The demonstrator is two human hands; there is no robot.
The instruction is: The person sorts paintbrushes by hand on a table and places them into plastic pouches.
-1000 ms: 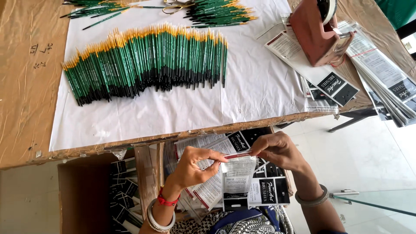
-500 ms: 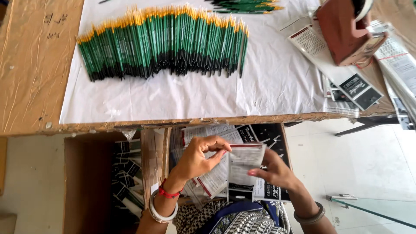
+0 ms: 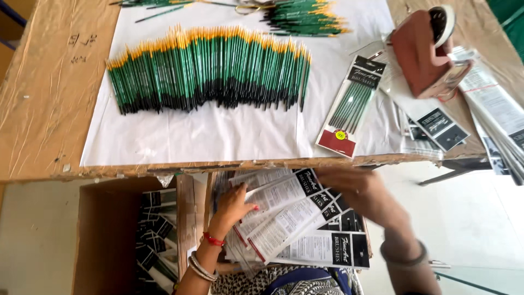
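Note:
My left hand [image 3: 232,205] rests with spread fingers on a fanned stack of printed paper packets [image 3: 295,224] in my lap, below the table edge. My right hand [image 3: 352,183] is blurred at the top right of that stack, close under the table edge; what it holds I cannot make out. A filled brush packet [image 3: 349,109] with green brushes and a red bottom lies on the white sheet [image 3: 191,136] near the table's front edge. A long row of green brushes with yellow tips [image 3: 207,71] is spread across the sheet.
A brown tape dispenser [image 3: 426,52] stands at the right on more empty packets [image 3: 436,123]. Another heap of brushes [image 3: 305,16] lies at the back. A cardboard box [image 3: 109,235] with packets stands at my left under the table.
A filled brush packet now lies on the white sheet where none lay before. My right hand has moved up toward the table edge, and the packets in my lap are fanned out wider.

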